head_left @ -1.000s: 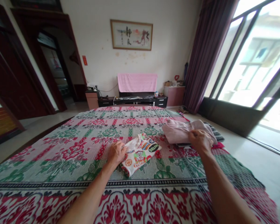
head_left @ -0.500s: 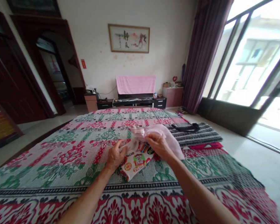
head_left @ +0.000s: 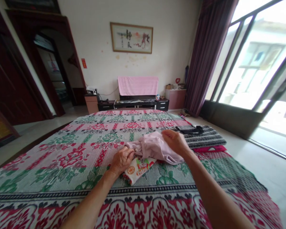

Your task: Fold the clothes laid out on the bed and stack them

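Observation:
A crumpled pale pink garment of thin cloth lies loosely on the bed, partly over a folded white Paw Patrol print cloth. My left hand is closed on the garment's gathered left end, just above the printed cloth's left side. At the garment's upper right edge, my right hand has its fingers curled in on the same fabric; the fingertips are mostly hidden. The garment's lower right part hangs in loose folds below that hand.
A patterned bedspread in red, green and grey covers the bed. To the right lies a folded black-and-white striped cloth with a black strap on top and a magenta cloth beneath. A low black cabinet stands beyond.
The pink garment is spread lower and wider, covering the top of the printed cloth. My right hand has moved right and slightly up; my left has shifted slightly right.

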The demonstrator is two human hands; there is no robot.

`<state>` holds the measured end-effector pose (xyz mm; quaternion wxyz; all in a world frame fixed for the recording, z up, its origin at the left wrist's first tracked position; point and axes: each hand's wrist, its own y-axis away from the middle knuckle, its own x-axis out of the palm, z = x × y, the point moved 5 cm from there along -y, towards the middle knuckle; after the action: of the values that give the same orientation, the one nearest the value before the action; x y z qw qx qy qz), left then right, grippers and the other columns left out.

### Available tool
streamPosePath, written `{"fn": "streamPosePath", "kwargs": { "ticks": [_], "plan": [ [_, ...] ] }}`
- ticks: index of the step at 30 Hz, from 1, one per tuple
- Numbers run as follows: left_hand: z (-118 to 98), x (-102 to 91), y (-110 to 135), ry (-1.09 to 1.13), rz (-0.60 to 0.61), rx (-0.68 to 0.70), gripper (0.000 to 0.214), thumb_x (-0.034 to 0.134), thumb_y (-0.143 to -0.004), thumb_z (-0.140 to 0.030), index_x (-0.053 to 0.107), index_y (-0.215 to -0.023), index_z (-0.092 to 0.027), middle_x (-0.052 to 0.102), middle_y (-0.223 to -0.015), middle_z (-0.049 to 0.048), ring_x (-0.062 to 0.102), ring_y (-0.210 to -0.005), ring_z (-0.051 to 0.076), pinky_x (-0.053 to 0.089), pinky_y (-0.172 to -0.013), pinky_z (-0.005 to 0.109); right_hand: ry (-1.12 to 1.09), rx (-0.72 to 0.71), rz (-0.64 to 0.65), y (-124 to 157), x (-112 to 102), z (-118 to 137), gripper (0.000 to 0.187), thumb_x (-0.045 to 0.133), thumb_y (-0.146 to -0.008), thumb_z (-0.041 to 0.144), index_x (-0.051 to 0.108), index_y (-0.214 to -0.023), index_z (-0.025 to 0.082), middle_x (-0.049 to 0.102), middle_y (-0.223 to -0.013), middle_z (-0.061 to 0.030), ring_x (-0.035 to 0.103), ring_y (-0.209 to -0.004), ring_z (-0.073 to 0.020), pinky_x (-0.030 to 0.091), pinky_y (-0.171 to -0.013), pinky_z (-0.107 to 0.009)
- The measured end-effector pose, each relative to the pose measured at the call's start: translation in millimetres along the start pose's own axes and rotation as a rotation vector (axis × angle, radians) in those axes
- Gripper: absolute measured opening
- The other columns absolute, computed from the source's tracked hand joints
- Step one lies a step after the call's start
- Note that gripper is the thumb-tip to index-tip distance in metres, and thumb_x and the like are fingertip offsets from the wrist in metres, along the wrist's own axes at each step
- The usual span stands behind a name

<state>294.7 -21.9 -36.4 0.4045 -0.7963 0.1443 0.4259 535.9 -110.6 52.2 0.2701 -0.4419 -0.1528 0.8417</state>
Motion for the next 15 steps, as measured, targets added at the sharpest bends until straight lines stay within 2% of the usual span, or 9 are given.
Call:
{"fn": "streamPosePath", "kwargs": {
  "ticks": [2, 3, 5, 7, 9, 11, 15],
  "plan": [
    [0, 0.7, 0, 0.005, -0.003, 0.002, 0.029, 0.042, -0.090, -0.030, 0.069, -0.087, -0.020, 0.061, -0.079, 0.0056, 0.057, -0.074, 0.015, 0.045, -0.069, 0.025, 0.198, 0.121, -0.221, -6, -32, -28, 0.031, 0.049, -0.076, 0.028, 0.069, -0.098, 0.020, 0.069, -0.101, -0.0066, 0.061, -0.089, -0.0208, 0.043, -0.082, -0.032],
    [1, 1.0, 0, 0.005, -0.004, 0.001, 0.028, 0.042, -0.090, -0.030, 0.069, -0.087, -0.020, 0.061, -0.080, 0.0057, 0.057, -0.075, 0.015, 0.045, -0.070, 0.025, 0.278, 0.186, -0.289, -6, -44, -44, 0.035, 0.049, -0.076, 0.029, 0.068, -0.104, 0.019, 0.067, -0.106, -0.0094, 0.059, -0.093, -0.0232, 0.043, -0.085, -0.035],
    [1, 1.4, -1, 0.000, -0.005, -0.009, 0.028, 0.042, -0.089, -0.030, 0.069, -0.086, -0.020, 0.061, -0.080, 0.0057, 0.057, -0.075, 0.015, 0.044, -0.070, 0.025, 0.389, 0.272, -0.344, -5, -58, -74, 0.043, 0.050, -0.076, 0.034, 0.063, -0.114, 0.018, 0.061, -0.119, -0.0128, 0.055, -0.104, -0.0276, 0.040, -0.089, -0.040],
    [2, 1.6, -1, -0.005, -0.011, -0.022, 0.027, 0.043, -0.089, -0.030, 0.068, -0.086, -0.021, 0.061, -0.081, 0.0057, 0.058, -0.075, 0.015, 0.044, -0.070, 0.025, 0.452, 0.389, -0.299, 0, -58, -104, 0.052, 0.053, -0.075, 0.041, 0.059, -0.121, 0.018, 0.055, -0.128, -0.0137, 0.049, -0.112, -0.0322, 0.038, -0.091, -0.046],
    [3, 2.2, -2, 0.000, -0.016, -0.029, 0.026, 0.044, -0.089, -0.030, 0.068, -0.087, -0.021, 0.062, -0.081, 0.0056, 0.058, -0.076, 0.015, 0.044, -0.070, 0.025, 0.463, 0.447, -0.216, 6, -49, -127, 0.054, 0.054, -0.074, 0.045, 0.059, -0.121, 0.019, 0.054, -0.129, -0.0133, 0.047, -0.113, -0.0330, 0.038, -0.090, -0.048],
    [4, 3.0, -2, 0.010, -0.022, -0.034, 0.025, 0.045, -0.088, -0.029, 0.068, -0.087, -0.020, 0.062, -0.082, 0.0054, 0.058, -0.076, 0.016, 0.044, -0.070, 0.025, 0.461, 0.407, -0.197, 10, -39, -139, 0.048, 0.053, -0.076, 0.043, 0.063, -0.117, 0.020, 0.054, -0.129, -0.0119, 0.045, -0.115, -0.0312, 0.038, -0.090, -0.045],
    [7, 4.5, -2, 0.014, -0.030, -0.040, 0.024, 0.044, -0.088, -0.028, 0.067, -0.086, -0.020, 0.062, -0.082, 0.0056, 0.059, -0.076, 0.016, 0.045, -0.070, 0.026, 0.461, 0.303, -0.256, 15, -32, -142, 0.032, 0.048, -0.079, 0.035, 0.072, -0.096, 0.021, 0.061, -0.119, -0.0093, 0.049, -0.112, -0.0263, 0.038, -0.091, -0.039]
  ]
}}
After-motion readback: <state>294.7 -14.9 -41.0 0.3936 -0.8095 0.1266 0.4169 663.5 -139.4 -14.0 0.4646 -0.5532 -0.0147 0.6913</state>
